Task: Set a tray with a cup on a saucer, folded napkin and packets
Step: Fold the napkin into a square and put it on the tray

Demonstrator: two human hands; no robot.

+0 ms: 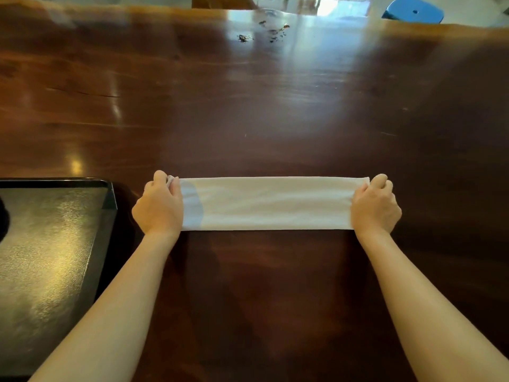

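Napkin (271, 202): white, folded to a long strip, flat on table (248, 106) just right of black tray (55, 244). Left hand (158, 206) and right hand (376, 206) pinch its short ends, pulled taut. Advice: bring ends together squarely, edges aligned, then press the crease.
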